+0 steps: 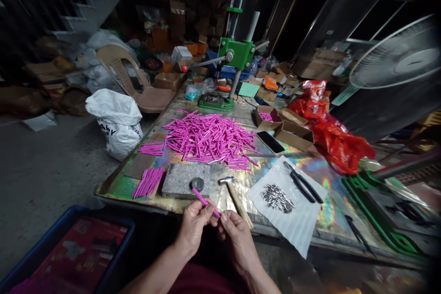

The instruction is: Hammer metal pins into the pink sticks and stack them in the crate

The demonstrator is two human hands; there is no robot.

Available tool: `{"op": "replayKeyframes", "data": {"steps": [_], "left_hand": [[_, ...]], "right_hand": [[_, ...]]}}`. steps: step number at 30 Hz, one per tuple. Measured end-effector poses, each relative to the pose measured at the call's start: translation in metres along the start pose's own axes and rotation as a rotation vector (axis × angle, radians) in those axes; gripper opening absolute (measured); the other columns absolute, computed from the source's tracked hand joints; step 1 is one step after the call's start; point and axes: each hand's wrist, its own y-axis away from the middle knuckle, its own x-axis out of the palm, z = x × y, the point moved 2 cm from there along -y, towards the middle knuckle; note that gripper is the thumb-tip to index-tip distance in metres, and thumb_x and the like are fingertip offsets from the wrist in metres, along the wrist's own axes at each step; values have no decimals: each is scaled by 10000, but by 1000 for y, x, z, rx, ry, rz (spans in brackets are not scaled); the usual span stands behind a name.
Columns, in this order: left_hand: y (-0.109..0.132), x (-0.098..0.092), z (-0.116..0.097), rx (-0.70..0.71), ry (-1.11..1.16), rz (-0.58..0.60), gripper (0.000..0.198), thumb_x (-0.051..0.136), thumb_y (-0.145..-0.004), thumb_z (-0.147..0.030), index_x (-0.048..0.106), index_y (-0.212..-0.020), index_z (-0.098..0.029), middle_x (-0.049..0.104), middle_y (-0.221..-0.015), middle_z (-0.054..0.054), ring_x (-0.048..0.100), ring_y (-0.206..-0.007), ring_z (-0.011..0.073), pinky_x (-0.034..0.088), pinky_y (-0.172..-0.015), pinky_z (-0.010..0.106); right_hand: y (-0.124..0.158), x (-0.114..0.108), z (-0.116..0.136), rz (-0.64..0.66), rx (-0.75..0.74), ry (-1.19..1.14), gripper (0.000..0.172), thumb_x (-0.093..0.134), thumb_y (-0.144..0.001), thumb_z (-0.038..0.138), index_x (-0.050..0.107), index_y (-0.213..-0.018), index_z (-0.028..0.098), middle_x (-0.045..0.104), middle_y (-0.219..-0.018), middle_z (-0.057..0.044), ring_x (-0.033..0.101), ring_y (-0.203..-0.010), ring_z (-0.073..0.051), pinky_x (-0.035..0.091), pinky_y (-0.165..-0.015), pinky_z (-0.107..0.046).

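Pinching a pink tube [200,197], hands [195,224] [234,230] seemingly touch.

Clockwise round the main pile of pink tubes [208,140], too many to count: one press [237,53] at twelve o'clock, one fan [413,62] at two, one phone [270,142] and two small boxes [294,140] near three, one pair of pliers [296,178] and uncounted pins [276,198] at four, one hammer [238,200] at five, one left hand [195,225] and one right hand [237,229] at six sharing one tube [200,197], one stone [177,178] at seven, two smaller batches [149,183] at eight and nine, one sack [119,124] at nine, one chair [160,98] at ten.
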Motion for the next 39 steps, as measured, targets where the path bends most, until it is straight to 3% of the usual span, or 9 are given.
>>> {"op": "replayKeyframes", "data": {"steps": [4,7,11,15,18,24,28,32,39], "left_hand": [[-2,-6,-8,-16,43,-38,237,669,-619,-340,571,-650,-126,583,-564,-5,498,-463,81,399,-451,189],[-10,-17,-20,73,1,-99,216,652,-630,-332,571,-642,-132,595,-556,-12,471,-417,61,384,-435,179],[-26,-32,-44,305,-222,-223,128,634,-629,-267,594,-618,-146,601,-529,-23,479,-409,69,405,-469,195],[-39,-38,-57,422,-370,-251,85,636,-595,-239,603,-567,-165,596,-506,-21,511,-432,99,414,-464,208],[-41,-38,-58,451,-421,-248,73,625,-596,-233,602,-552,-178,596,-532,-16,521,-454,109,413,-441,206],[-40,-39,-54,479,-511,-245,71,579,-632,-201,601,-569,-177,601,-574,-8,519,-461,105,427,-472,208],[-41,-41,-53,487,-592,-248,78,549,-659,-194,598,-601,-174,593,-564,-10,531,-473,115,427,-494,214],[-40,-37,-59,554,-758,-195,105,519,-689,-193,599,-622,-177,578,-564,-7,536,-492,122,410,-512,215],[-39,-27,-69,685,-1094,38,172,457,-745,-147,567,-618,-183,563,-615,20,533,-613,143,383,-581,229]], "right_hand": [[-3,0,-1,42,-26,120,338,540,-715,473,420,-589,183,407,-504,55,290,-457,-77,225,-460,-216],[-6,-9,8,42,-102,258,358,469,-748,502,418,-585,187,398,-516,48,314,-473,-89,256,-474,-223],[-16,-37,26,-157,-233,581,337,459,-732,510,441,-600,200,341,-485,62,328,-460,-107,266,-462,-231],[-26,-61,35,-302,-260,967,273,449,-727,468,504,-667,208,455,-487,35,436,-474,-154,319,-486,-259],[-29,-67,33,-304,-261,1070,254,431,-731,447,513,-673,213,530,-518,7,498,-496,-180,350,-496,-273],[-28,-67,28,-288,-245,1121,254,415,-741,446,508,-672,220,527,-486,13,514,-462,-185,373,-476,-277],[-33,-70,25,-267,-265,1250,244,378,-771,401,520,-746,204,603,-657,-52,574,-608,-215,410,-562,-298],[-41,-72,20,-232,-265,1299,180,492,-705,330,543,-806,190,599,-785,-99,567,-734,-243,396,-645,-320],[-51,-70,35,-135,-130,1184,91,507,-656,212,555,-727,180,566,-563,-10,542,-541,-181,368,-510,-266]]}}
